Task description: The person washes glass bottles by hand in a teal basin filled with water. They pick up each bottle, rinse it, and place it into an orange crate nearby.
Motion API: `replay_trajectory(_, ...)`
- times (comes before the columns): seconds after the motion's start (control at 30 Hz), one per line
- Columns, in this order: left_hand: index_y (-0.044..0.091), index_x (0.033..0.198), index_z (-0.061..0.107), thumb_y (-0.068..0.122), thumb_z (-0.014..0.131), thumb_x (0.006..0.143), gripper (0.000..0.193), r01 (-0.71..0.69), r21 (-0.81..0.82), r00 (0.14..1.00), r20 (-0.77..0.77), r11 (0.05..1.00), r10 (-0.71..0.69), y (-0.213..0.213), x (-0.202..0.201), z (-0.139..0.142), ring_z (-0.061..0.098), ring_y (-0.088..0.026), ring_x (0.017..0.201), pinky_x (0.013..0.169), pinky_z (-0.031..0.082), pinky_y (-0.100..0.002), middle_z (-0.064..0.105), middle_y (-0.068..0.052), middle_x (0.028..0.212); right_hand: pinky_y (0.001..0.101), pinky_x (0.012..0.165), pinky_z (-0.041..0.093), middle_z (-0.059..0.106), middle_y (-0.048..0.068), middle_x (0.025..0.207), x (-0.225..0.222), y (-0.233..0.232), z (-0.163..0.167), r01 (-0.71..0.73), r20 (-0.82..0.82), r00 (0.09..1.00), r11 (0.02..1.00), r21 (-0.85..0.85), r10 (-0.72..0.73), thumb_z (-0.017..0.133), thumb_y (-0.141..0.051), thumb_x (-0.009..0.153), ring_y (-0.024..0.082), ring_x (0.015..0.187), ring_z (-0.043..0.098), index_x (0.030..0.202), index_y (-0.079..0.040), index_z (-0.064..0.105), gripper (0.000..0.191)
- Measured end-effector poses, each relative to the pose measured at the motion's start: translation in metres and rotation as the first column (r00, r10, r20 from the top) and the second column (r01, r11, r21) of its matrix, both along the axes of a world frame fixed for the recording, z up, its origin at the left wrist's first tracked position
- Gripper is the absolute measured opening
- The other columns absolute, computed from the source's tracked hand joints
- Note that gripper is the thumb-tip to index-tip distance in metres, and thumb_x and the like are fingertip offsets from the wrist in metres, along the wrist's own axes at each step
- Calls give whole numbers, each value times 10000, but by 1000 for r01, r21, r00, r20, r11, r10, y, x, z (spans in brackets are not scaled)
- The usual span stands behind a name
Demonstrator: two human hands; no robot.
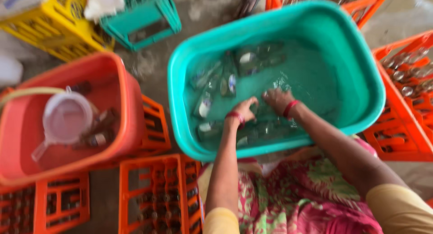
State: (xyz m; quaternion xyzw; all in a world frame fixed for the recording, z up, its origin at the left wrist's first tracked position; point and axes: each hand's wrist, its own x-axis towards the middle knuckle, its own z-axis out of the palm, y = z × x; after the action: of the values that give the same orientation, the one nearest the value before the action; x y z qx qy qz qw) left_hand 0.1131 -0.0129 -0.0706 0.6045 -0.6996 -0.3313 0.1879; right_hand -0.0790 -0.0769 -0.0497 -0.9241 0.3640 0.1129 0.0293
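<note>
— What sits closest to the camera?

— The person's lap in a pink and green floral cloth [297, 202], with both forearms reaching forward from yellow sleeves into a teal tub [361, 58] of water.

— And the hands?

— The left hand [245, 108] and the right hand [277, 100] are near each other in the water, each wrist wearing a red bangle. Both are over a clear glass bottle [261, 125] lying low in the tub's near part. The picture is blurred, so it cannot be told whether the fingers are curled round it or only resting on it.

— What else is in the tub?

— More glass bottles [225, 80] lie on their sides under the water, towards the left and far side.

— The floor and surroundings?

— A bare grey concrete floor [149, 67]. To the left stands a red tub [122, 125] holding a clear plastic jug [65, 119] and a few dark bottles. Orange crates [158, 198] stand in front and to the right, one at the right holding bottles upright. A yellow crate [54, 26] and a teal crate [144, 17] lie beyond, both cut off by the frame's top.
</note>
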Motion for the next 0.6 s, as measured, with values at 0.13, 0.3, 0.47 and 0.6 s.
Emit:
replay_trajectory(0.13,322,1133,723,-22,707,788,488,28,-169,971,238,985,13,4,-5,13,676,-311,1183,956,560,-435,707,-58,1256,521,1055,469,567,38,1416,-9,-8,20,181,86,968,896,406,-234,821,-321,742,327,1311,513,1436,-291,486,771)
replay_trajectory(0.3,212,1257,647,137,889,658,651,-178,-74,981,63,981,183,3,-8,19,608,-360,1198,1011,508,-448,651,-139,1258,479,992,520,697,127,1184,-20,-10,30,144,146,972,956,254,-185,706,-423,847,322,1170,629,1277,-202,617,492)
replay_trajectory(0.47,44,991,675,174,994,410,676,-85,-426,996,-59,901,67,-2,27,3,633,-320,1043,956,545,-401,638,-134,1071,502,791,569,732,194,992,-13,-5,26,3,215,974,950,311,-73,750,-563,809,391,904,708,1229,-123,619,623)
replay_trajectory(0.6,107,1178,659,-33,827,780,454,-328,77,628,-727,941,279,-2,45,4,683,-101,965,820,601,-275,700,8,1109,488,844,550,716,186,1060,-19,-11,37,12,574,788,938,347,-223,915,-358,608,379,991,688,1253,-128,637,739)
